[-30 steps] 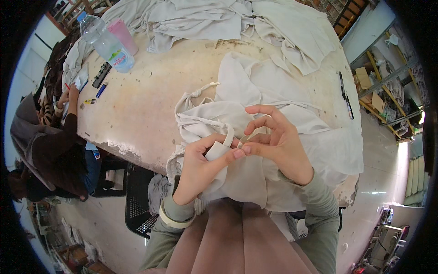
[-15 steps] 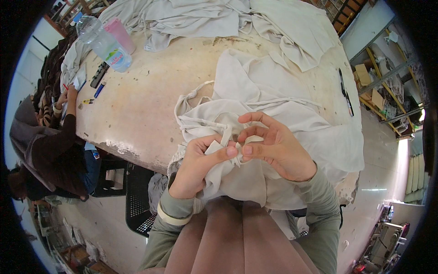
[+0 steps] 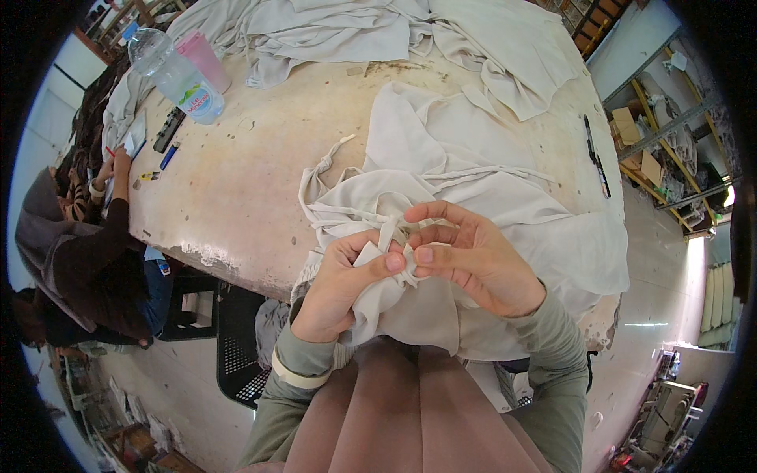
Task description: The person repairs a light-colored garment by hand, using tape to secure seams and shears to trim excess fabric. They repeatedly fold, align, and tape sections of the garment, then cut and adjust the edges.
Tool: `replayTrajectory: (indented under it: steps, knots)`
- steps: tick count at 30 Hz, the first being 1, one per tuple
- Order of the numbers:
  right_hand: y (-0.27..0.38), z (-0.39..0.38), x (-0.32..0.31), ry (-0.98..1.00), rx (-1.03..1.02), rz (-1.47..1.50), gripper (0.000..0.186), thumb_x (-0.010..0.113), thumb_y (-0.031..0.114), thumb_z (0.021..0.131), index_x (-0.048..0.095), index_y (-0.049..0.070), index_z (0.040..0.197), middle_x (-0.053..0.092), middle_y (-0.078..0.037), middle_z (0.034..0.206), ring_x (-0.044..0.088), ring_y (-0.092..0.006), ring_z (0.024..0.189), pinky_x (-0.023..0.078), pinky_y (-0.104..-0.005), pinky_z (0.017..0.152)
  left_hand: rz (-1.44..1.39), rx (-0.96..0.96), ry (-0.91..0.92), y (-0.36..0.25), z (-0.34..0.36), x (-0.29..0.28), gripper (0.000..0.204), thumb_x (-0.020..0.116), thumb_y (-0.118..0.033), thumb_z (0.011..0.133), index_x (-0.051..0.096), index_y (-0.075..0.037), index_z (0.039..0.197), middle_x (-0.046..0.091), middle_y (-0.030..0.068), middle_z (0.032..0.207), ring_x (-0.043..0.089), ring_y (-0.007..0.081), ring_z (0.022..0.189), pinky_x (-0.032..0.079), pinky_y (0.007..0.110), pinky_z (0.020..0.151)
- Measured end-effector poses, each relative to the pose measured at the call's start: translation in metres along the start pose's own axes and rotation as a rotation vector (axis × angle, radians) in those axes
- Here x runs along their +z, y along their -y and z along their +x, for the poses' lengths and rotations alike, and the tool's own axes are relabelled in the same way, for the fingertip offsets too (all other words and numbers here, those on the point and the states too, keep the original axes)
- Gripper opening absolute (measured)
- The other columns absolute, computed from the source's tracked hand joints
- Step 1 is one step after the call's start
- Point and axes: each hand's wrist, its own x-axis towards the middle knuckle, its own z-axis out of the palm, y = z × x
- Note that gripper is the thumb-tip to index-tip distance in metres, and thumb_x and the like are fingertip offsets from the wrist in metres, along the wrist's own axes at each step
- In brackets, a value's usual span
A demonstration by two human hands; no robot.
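A cream cloth garment [image 3: 465, 181] with drawstring cords lies over the near part of a worn round table [image 3: 252, 158] and hangs toward my lap. My left hand [image 3: 339, 284] grips a bunched fold of this cloth near the table's edge. My right hand [image 3: 473, 256] pinches the same bunch from the right, thumb and forefinger closed on the fabric, the other fingers spread. Both thumbs nearly touch. A knotted cord end [image 3: 322, 164] trails to the left of the garment.
More cream cloth [image 3: 355, 27] is piled along the far side. A clear water bottle [image 3: 177, 75] and a pink cup [image 3: 203, 59] stand far left. A black pen [image 3: 595, 154] lies at the right edge. Another person [image 3: 75, 244] sits at the left. A black crate [image 3: 244, 347] stands below.
My hands have drawn together and come slightly nearer my body, bunching the cloth tighter. My right fingers, spread wide before, have closed in on the fold.
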Motion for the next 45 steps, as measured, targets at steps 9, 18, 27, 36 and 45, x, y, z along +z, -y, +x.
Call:
replayTrajectory:
  steps: [9,18,27,36,45]
  knots:
    - [-0.013,-0.006,0.008,-0.143,-0.874,-1.208,0.023,0.071,-0.001,0.075,0.064,0.002,0.097,0.065,-0.006,0.09,0.064,-0.0152,0.077,0.051,-0.0253,0.067,0.074,-0.001,-0.042,-0.002,-0.003,0.004,0.021,0.068,-0.019,0.085,0.064,-0.001,0.095,0.065,0.0025,0.082,0.058,0.0068,0.072,0.045,0.02,0.065]
    - [-0.019,-0.011,0.014,-0.278,-0.949,-1.355,0.021,0.07,-0.003,0.073,0.065,0.005,0.092,0.065,-0.007,0.083,0.064,-0.0163,0.07,0.049,-0.0232,0.06,0.31,0.227,-0.049,-0.004,-0.005,0.015,0.016,0.068,-0.015,0.084,0.063,-0.002,0.091,0.06,-0.0005,0.079,0.053,0.0051,0.078,0.041,0.021,0.073]
    - [-0.003,-0.012,0.011,-0.271,-0.862,-1.181,0.017,0.07,-0.005,0.073,0.065,0.003,0.088,0.063,-0.007,0.082,0.062,-0.0143,0.069,0.049,-0.0243,0.061,0.277,0.058,-0.123,-0.018,-0.017,0.015,0.017,0.072,-0.012,0.08,0.064,-0.001,0.09,0.063,0.0005,0.08,0.054,0.0049,0.069,0.042,0.018,0.061]
    - [-0.014,-0.009,0.008,-0.213,-1.025,-1.394,0.024,0.072,-0.004,0.069,0.063,0.004,0.091,0.059,-0.008,0.088,0.06,-0.0201,0.072,0.048,-0.027,0.062,0.216,0.075,-0.145,-0.014,-0.015,0.015,0.016,0.072,-0.011,0.08,0.066,-0.001,0.09,0.064,0.0016,0.079,0.055,0.0053,0.068,0.043,0.019,0.06]
    - [-0.02,-0.006,0.007,-0.173,-0.951,-1.538,0.022,0.061,0.003,0.077,0.053,0.002,0.097,0.051,-0.011,0.089,0.052,-0.0265,0.08,0.044,-0.0338,0.071,0.342,0.08,-0.153,-0.011,-0.011,0.016,0.015,0.071,-0.012,0.081,0.067,-0.001,0.092,0.064,0.001,0.081,0.055,0.0048,0.071,0.043,0.02,0.063]
